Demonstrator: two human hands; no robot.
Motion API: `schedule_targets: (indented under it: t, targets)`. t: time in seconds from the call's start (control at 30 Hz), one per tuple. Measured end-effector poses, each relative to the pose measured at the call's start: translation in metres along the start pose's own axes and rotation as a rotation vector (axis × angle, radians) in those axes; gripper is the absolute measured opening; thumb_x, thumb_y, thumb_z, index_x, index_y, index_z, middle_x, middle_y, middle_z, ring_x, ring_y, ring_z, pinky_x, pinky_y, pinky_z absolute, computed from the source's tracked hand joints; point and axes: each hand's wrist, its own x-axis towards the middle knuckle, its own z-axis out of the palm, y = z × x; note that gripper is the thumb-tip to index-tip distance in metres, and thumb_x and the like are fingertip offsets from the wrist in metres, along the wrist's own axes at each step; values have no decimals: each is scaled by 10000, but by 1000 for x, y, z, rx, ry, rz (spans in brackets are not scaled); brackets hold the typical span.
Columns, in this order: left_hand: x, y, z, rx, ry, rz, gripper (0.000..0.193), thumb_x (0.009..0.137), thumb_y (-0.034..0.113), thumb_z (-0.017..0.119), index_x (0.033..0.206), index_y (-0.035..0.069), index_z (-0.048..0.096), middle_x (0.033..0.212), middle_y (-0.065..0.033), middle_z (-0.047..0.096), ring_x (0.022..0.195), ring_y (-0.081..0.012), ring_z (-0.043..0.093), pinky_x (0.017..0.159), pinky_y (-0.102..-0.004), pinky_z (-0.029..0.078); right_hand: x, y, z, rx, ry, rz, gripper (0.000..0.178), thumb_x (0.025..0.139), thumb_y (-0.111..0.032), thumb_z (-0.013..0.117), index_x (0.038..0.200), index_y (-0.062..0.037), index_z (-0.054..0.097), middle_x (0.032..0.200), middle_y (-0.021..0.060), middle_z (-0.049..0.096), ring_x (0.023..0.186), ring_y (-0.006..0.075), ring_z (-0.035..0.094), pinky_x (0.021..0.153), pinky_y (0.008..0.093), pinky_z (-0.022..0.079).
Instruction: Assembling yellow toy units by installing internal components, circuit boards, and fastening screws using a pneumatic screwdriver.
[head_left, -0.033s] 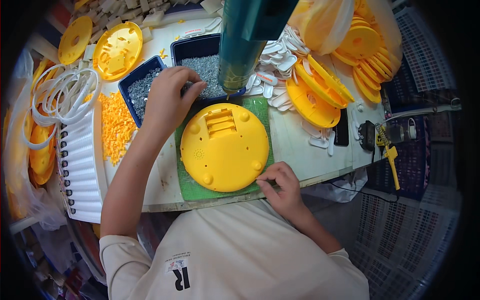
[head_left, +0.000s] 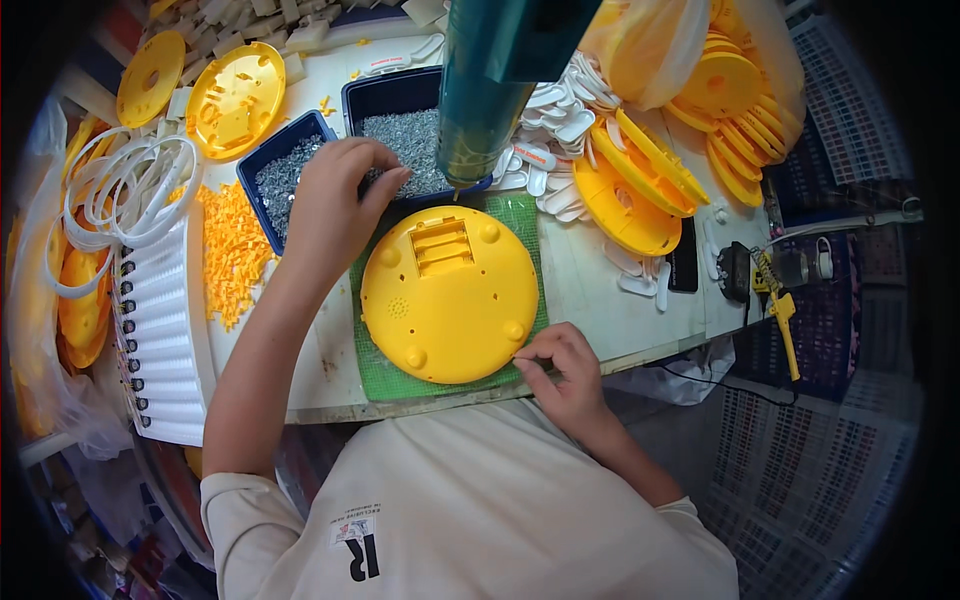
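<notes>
A round yellow plastic casing point(head_left: 450, 320) with a rectangular battery compartment, small holes and round feet lies on a green mat point(head_left: 380, 370). My left hand point(head_left: 345, 195) hovers over two dark blue bins point(head_left: 262, 213) of small silvery screws point(head_left: 405, 135), its fingers curled in toward the thumb. Whatever those fingers hold is hidden. At the casing's lower right rim my right hand point(head_left: 565, 375) pinches thumb and forefinger together; anything between them is too small to make out. A teal electric screwdriver point(head_left: 490, 110) hangs upright, its thin bit just beyond the casing's far edge.
Orange small parts point(head_left: 235, 255) are heaped at left, beside a white ribbed panel point(head_left: 165, 330) and white rings point(head_left: 140, 190). White plastic pieces point(head_left: 560, 110) and stacked yellow shells point(head_left: 635, 185) lie at right. A dark phone-like slab point(head_left: 683, 260) and a yellow-handled tool point(head_left: 785, 330) are farther right.
</notes>
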Motion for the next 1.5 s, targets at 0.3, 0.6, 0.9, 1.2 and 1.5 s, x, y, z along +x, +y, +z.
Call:
schedule_targets:
  t: [0.3,0.6,0.9,1.2,1.5]
  targets:
    - [-80,19,-10,-295,116,-43,147,839,27,770,943,54,670,1044,-101,714,1061,-311,659,953,-413,493,3,9,3,24,95,-52,215,882,21,765,1019,-38,609,940,76,592,816,189,575,716,304,500]
    - [-158,55,-11,-262,-93,128,207,761,68,835,905,109,692,1149,-54,711,1178,-318,636,998,-468,471,98,-18,-52,229,403,-64,180,1009,-9,643,1185,-14,609,1068,26,630,920,91,602,842,241,503]
    - [-169,58,-2,-210,-53,134,240,750,82,845,934,118,696,1196,-33,706,1242,-306,610,1026,-473,447,210,-87,-37,494,-145,-355,829,1063,-682,371,1511,13,433,1399,169,599,1300,260,581,1037,408,493]
    - [-149,36,-17,-381,86,-23,277,820,78,793,1072,70,677,1174,-110,709,1145,-334,649,981,-460,488,177,-87,-38,572,-211,-242,964,971,-801,419,1463,27,452,1181,217,671,1045,299,684,1015,441,493]
    - [-74,39,13,26,-58,-87,656,853,379,816,1322,-25,600,1233,-207,682,1154,-378,645,987,-477,518,130,-55,2,1083,171,-146,1075,900,-866,314,1372,75,529,791,91,601,734,198,572,812,375,470]
